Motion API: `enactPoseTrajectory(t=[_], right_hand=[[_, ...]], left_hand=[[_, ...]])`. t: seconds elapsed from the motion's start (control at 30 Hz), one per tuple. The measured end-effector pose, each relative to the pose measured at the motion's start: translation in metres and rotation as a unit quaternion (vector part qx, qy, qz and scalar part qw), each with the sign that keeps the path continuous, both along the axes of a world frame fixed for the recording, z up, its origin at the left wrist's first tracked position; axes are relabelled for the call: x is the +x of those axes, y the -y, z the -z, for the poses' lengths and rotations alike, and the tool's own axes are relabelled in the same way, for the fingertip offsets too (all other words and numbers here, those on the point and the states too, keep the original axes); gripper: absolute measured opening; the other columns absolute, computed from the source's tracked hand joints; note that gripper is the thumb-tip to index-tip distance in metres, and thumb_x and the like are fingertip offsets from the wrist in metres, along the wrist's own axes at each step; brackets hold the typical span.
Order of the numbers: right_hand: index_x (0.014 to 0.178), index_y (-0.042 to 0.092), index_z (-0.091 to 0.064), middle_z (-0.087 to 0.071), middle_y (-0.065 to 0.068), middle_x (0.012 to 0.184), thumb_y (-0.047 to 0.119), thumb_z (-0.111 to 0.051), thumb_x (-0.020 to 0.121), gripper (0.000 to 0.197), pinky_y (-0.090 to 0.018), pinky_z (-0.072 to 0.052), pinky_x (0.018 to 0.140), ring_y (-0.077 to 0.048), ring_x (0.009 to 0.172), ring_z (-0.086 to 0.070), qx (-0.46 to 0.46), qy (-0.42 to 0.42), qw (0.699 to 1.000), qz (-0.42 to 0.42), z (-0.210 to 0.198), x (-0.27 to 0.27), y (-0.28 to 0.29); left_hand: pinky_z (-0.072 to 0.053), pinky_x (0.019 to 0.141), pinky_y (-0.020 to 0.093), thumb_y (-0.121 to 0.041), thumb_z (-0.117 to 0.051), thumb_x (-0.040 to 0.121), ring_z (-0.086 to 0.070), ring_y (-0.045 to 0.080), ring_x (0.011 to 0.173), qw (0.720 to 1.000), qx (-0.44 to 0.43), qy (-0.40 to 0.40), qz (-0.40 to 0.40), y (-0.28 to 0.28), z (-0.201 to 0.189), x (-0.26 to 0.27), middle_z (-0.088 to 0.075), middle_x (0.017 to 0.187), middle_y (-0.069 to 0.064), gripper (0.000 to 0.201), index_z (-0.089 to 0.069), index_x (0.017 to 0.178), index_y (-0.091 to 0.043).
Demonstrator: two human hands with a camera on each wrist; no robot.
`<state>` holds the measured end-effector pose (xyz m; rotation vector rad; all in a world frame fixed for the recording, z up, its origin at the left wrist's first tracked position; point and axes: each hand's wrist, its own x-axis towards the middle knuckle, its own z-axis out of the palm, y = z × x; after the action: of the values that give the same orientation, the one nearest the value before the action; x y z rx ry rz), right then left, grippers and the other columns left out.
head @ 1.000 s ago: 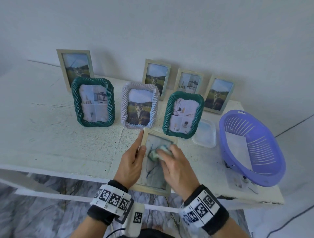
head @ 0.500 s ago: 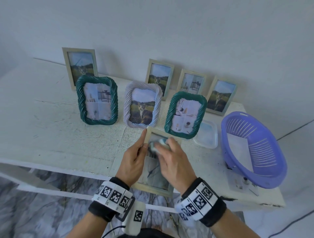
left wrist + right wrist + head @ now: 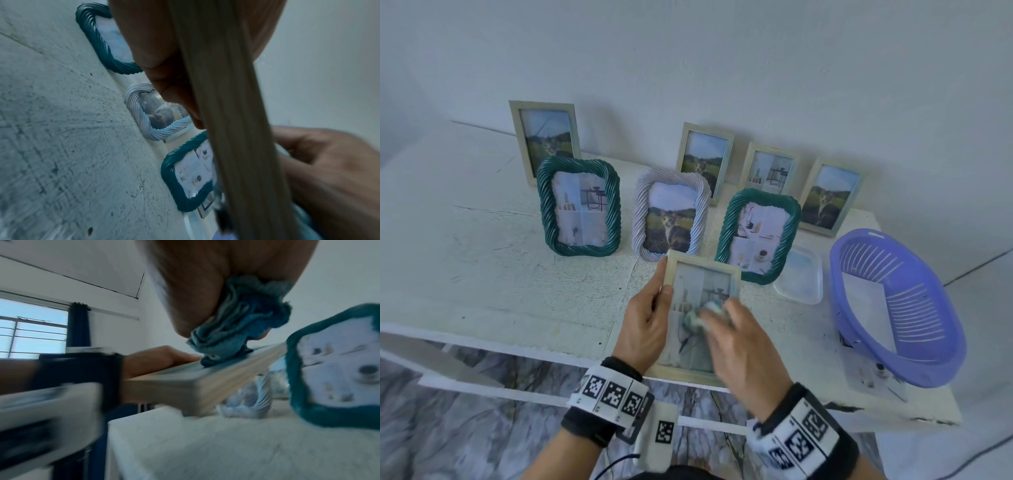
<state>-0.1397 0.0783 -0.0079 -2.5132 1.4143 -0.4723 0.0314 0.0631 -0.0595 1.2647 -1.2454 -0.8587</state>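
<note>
A pale wooden picture frame (image 3: 700, 267) is tilted above the table's front edge. My left hand (image 3: 650, 318) grips its left side, thumb on the front, fingers behind. In the left wrist view the frame's edge (image 3: 232, 129) runs down the middle. My right hand (image 3: 739, 342) holds a bunched blue-green cloth (image 3: 700, 317) and presses it on the frame's glass. The right wrist view shows the cloth (image 3: 232, 331) squeezed between the fingers against the frame (image 3: 185, 382).
On the white table (image 3: 500, 274) stand two green rope-edged frames (image 3: 578, 209) (image 3: 758, 236), a white one (image 3: 671, 216) and several pale wooden frames (image 3: 544, 137) by the wall. A clear plastic lid (image 3: 803, 277) and a purple basket (image 3: 893, 305) lie at the right.
My right hand has slid the cloth back down the glass from near the frame's top toward its middle. The left hand keeps its grip on the frame.
</note>
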Motion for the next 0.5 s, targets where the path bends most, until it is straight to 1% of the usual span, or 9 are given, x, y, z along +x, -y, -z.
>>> enactPoseTrajectory(t=[0.07, 0.17, 0.23, 0.3, 0.33, 0.37, 0.4, 0.47, 0.5], right_hand=[[0.107, 0.014, -0.063, -0.05, -0.001, 0.097, 0.011, -0.06, 0.09, 0.018, -0.011, -0.037, 0.061, -0.007, 0.076, -0.045, -0.017, -0.005, 0.998, 0.064, -0.005, 0.001, 0.025], [0.105, 0.012, -0.06, -0.048, -0.003, 0.097, 0.012, -0.057, 0.092, 0.013, -0.015, -0.039, 0.066, -0.013, 0.077, -0.047, -0.023, -0.008, 0.995, 0.096, -0.006, 0.007, 0.033], [0.108, 0.015, -0.058, -0.046, 0.001, 0.096, 0.012, -0.057, 0.092, 0.016, -0.012, -0.038, 0.063, -0.007, 0.074, -0.044, -0.007, 0.005, 0.997, 0.073, -0.002, 0.008, 0.013], [0.113, 0.019, -0.057, -0.044, 0.006, 0.097, 0.013, -0.058, 0.091, 0.022, -0.009, -0.04, 0.059, -0.001, 0.072, -0.042, 0.029, 0.019, 0.999, 0.02, 0.002, 0.006, -0.016], [0.114, 0.019, -0.058, -0.044, 0.006, 0.098, 0.015, -0.057, 0.092, 0.023, -0.009, -0.043, 0.06, 0.0, 0.073, -0.042, 0.043, 0.017, 0.999, -0.008, 0.003, 0.004, -0.027], [0.115, 0.018, -0.059, -0.045, 0.006, 0.099, 0.016, -0.056, 0.092, 0.023, -0.009, -0.045, 0.062, 0.0, 0.074, -0.043, 0.047, 0.008, 0.998, -0.027, 0.005, 0.0, -0.031], [0.114, 0.017, -0.06, -0.047, 0.005, 0.099, 0.016, -0.056, 0.092, 0.023, -0.009, -0.045, 0.062, 0.0, 0.074, -0.044, 0.042, 0.0, 0.999, -0.033, 0.006, -0.003, -0.026], [0.109, 0.016, -0.063, -0.05, 0.002, 0.095, 0.011, -0.06, 0.089, 0.02, -0.011, -0.042, 0.058, -0.003, 0.071, -0.044, 0.012, -0.002, 1.0, -0.001, 0.005, -0.006, -0.001], [0.108, 0.015, -0.063, -0.05, 0.0, 0.094, 0.01, -0.062, 0.089, 0.019, -0.012, -0.04, 0.059, -0.006, 0.07, -0.045, -0.003, -0.005, 1.0, 0.029, 0.002, -0.006, 0.013]], left_hand=[[-0.041, 0.06, 0.029, -0.029, -0.041, 0.099, -0.043, 0.011, 0.064, 1.0, -0.001, -0.006, -0.005, -0.002, -0.003, -0.004, -0.049, 0.073, -0.001, 0.05, -0.034, 0.149, -0.023], [-0.042, 0.061, 0.03, -0.027, -0.042, 0.1, -0.045, 0.015, 0.065, 1.0, 0.007, -0.017, -0.005, -0.003, -0.004, -0.006, -0.052, 0.074, 0.003, 0.049, -0.035, 0.148, -0.021], [-0.044, 0.065, 0.035, -0.032, -0.041, 0.098, -0.046, 0.014, 0.074, 1.0, 0.015, -0.012, 0.0, -0.001, -0.001, -0.004, -0.051, 0.084, 0.001, 0.051, -0.036, 0.148, -0.024], [-0.048, 0.061, 0.044, -0.036, -0.041, 0.098, -0.048, 0.016, 0.072, 1.0, 0.028, -0.014, 0.002, -0.002, 0.002, -0.002, -0.053, 0.084, 0.004, 0.052, -0.035, 0.148, -0.028], [-0.049, 0.059, 0.047, -0.035, -0.041, 0.099, -0.048, 0.017, 0.069, 0.999, 0.032, -0.017, 0.002, -0.002, 0.002, -0.001, -0.055, 0.081, 0.005, 0.05, -0.035, 0.148, -0.028], [-0.05, 0.058, 0.044, -0.03, -0.042, 0.101, -0.048, 0.017, 0.066, 0.999, 0.032, -0.015, -0.001, -0.003, 0.001, 0.0, -0.055, 0.078, 0.006, 0.048, -0.035, 0.148, -0.026], [-0.047, 0.054, 0.038, -0.023, -0.042, 0.102, -0.047, 0.014, 0.061, 1.0, 0.027, -0.011, -0.004, -0.004, 0.0, -0.002, -0.053, 0.074, 0.006, 0.047, -0.035, 0.148, -0.022], [-0.037, 0.049, 0.026, -0.012, -0.041, 0.102, -0.036, 0.007, 0.053, 1.0, 0.021, -0.004, -0.01, -0.006, -0.004, -0.005, -0.044, 0.065, 0.002, 0.047, -0.035, 0.148, -0.018], [-0.035, 0.049, 0.023, -0.011, -0.042, 0.102, -0.034, 0.006, 0.052, 1.0, 0.024, -0.003, -0.014, -0.005, -0.004, -0.007, -0.041, 0.063, 0.001, 0.046, -0.035, 0.148, -0.018]])
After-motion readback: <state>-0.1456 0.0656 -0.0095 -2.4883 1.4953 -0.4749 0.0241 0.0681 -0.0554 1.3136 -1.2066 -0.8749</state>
